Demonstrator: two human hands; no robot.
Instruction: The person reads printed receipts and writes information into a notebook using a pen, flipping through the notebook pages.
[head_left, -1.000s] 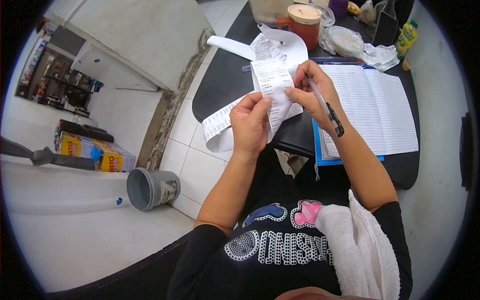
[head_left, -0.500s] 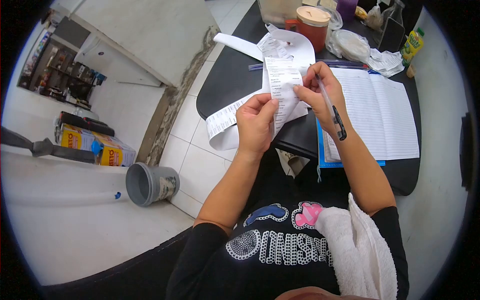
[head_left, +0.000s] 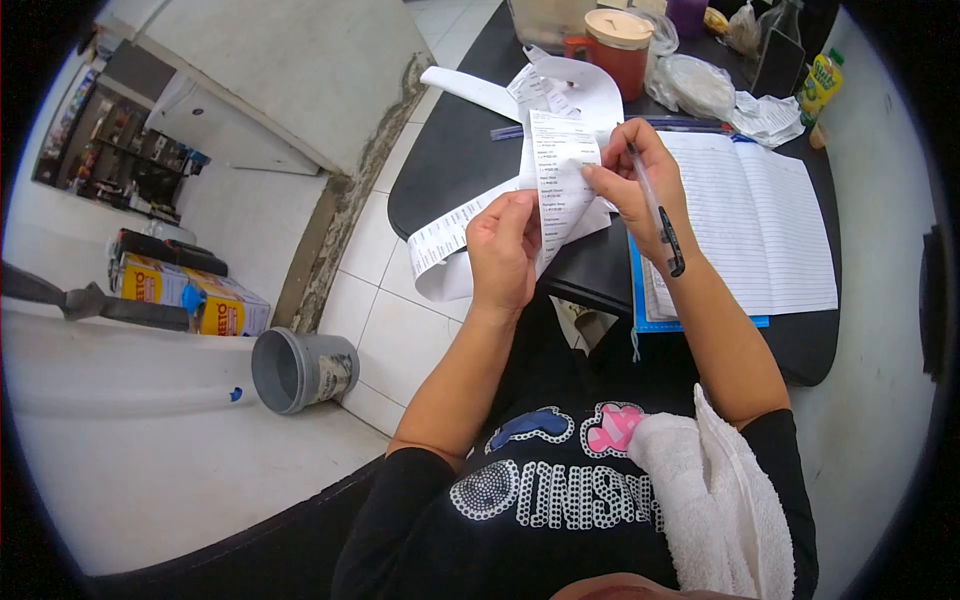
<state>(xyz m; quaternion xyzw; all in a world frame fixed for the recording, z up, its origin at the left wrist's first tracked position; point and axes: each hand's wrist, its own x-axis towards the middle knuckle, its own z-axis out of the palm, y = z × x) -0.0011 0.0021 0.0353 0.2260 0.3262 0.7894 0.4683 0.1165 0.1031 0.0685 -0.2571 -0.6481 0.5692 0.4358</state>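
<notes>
A long printed receipt [head_left: 564,180] is stretched between my hands above the black table. My left hand [head_left: 502,250] is closed, thumb and fingers at the strip's left edge. With thumb and forefinger, my right hand [head_left: 640,180] grips the strip's right edge. A clear pen with a black grip [head_left: 667,230] is tucked in that same hand, pointing down along the wrist. More of the paper strip [head_left: 450,240] curls down at the left, over the table's edge. An open lined notebook [head_left: 745,215] lies just right of my right hand.
Behind the papers stand a reddish mug with a pale lid [head_left: 618,50] and a plastic-wrapped bundle [head_left: 697,85]. Crumpled receipts [head_left: 768,118] and a yellow-green bottle [head_left: 822,85] are at the far right of the black table [head_left: 425,190]. A grey bucket [head_left: 305,370] lies at the left.
My left thumb and fingers have shifted slightly left and down the strip. The receipt now faces me flatter, with more printed lines showing. My right hand keeps its grip and the pen.
</notes>
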